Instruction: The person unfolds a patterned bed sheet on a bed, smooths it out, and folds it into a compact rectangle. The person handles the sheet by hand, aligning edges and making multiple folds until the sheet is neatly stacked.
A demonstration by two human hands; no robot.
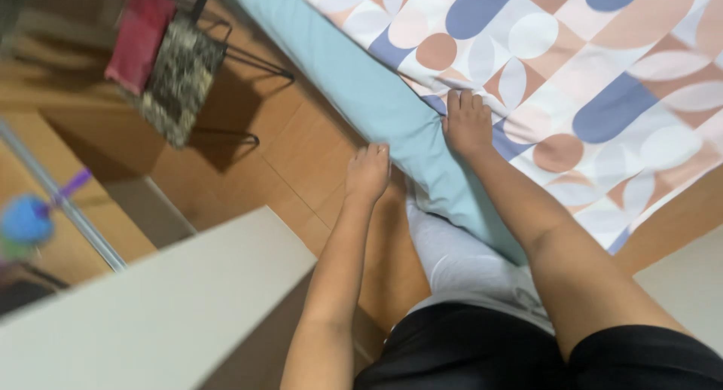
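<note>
Pressing right hand [467, 122] on patterned bedspread [602, 66], left hand [367, 171] gripping pale-blue sheet [392, 107]

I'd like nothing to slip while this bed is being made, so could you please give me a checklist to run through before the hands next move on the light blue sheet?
1. Left hand on the light blue sheet at the mattress side: ok, fingers curled at its lower edge.
2. Right hand pressing where the sheet meets the patterned cover: ok.
3. Sheet lying smooth along the side: not ok, folds gather between the hands.
4. Sheet tucked under the mattress: cannot tell, the edge is hidden.
5. Wooden floor beside the bed free underfoot: ok near the hands.
</note>
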